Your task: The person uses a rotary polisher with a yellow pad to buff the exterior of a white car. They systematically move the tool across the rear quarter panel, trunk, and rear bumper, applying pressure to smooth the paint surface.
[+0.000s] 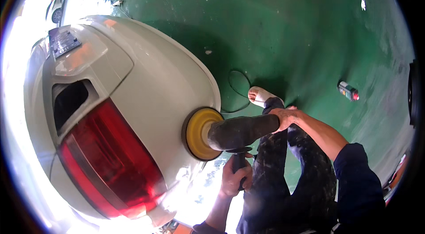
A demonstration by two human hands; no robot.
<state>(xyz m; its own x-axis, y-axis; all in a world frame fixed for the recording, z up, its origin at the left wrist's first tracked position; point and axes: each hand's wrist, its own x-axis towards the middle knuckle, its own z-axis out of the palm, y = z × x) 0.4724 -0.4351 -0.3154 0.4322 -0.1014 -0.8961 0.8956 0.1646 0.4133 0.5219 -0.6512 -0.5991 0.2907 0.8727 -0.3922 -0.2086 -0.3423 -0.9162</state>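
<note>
A black polisher point(241, 131) with a round yellow backing disc point(198, 133) lies across the middle of the view. Its disc is pressed against or very close to the white car bumper point(166, 72); actual contact I cannot tell. My left hand point(233, 178) is wrapped round the black side handle below the tool's body. At the polisher's rear end, my right hand point(285, 118) grips the body. Left of the disc is the car's red tail light point(113, 158).
A black cable point(229, 81) loops on the green floor point(283, 25) near my sandalled foot point(261, 95). To the right lies a dark bottle point(348, 91) with a red cap. The bumper carries a number plate point(64, 43) at upper left.
</note>
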